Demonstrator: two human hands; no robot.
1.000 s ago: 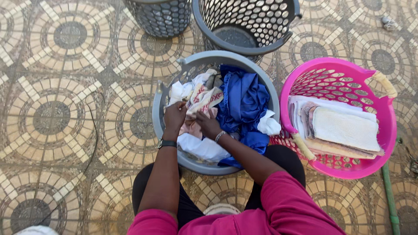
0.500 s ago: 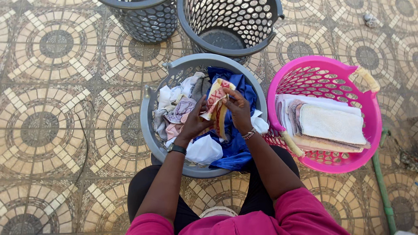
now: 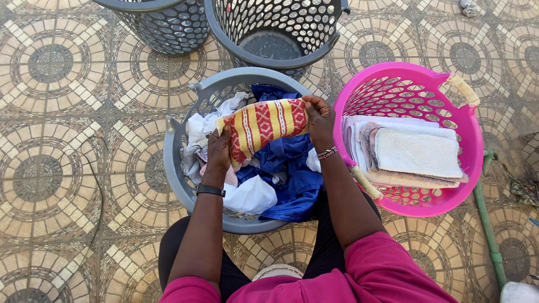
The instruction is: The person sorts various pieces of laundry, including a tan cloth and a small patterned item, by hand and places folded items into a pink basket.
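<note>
— What changed?
— The striped cloth, bunched half a second ago, is now stretched above the grey basket; left hand and right hand each grip an end.
— Anything hidden?
— Its lower part, and whatever lies under the blue garment. Right of the basket, the pink basket holds folded towels.

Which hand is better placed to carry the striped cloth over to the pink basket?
Probably the right hand: it grips the striped cloth at the end nearest the pink basket, close beside its rim. The left hand holds the far end, over the grey basket.
</note>
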